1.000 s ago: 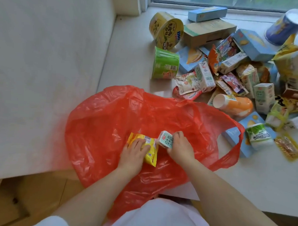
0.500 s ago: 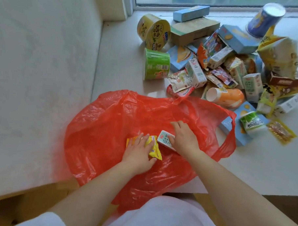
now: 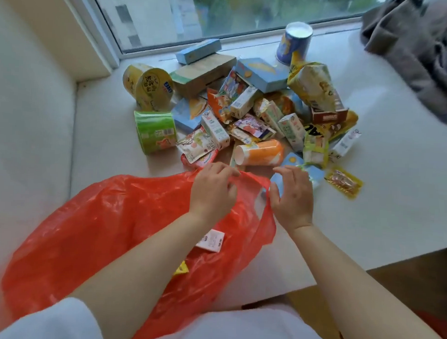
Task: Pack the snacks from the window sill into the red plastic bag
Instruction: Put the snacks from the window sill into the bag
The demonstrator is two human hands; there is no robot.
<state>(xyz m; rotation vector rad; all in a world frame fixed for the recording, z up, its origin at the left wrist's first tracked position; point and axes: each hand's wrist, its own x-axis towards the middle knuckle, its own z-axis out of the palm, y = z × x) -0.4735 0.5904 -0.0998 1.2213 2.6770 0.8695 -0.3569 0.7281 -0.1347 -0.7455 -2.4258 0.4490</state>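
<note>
- Half a second ago my left hand (image 3: 212, 192) lay on the yellow packet (image 3: 181, 268) and my right hand (image 3: 291, 195) on the small white carton (image 3: 210, 240), both down inside the red plastic bag (image 3: 99, 230); now both items lie loose in the bag and my hands are up at its far rim.
- My left hand pinches the bag's top edge between thumb and curled fingers; my right hand is spread wide with its thumb at the bag's handle loop, and I cannot tell whether it has hold of it.
- In the bag: one yellow packet, one white carton.
- On the window sill (image 3: 396, 177), left to right: two yellow bowls (image 3: 149, 88), one green cup (image 3: 153, 131), one orange cup (image 3: 259, 153), one blue cup (image 3: 294, 44), amid a heap of boxes and pouches too tangled to count.
- Pale sill below a window (image 3: 198, 12); dark cloth (image 3: 422, 50) at far right.
</note>
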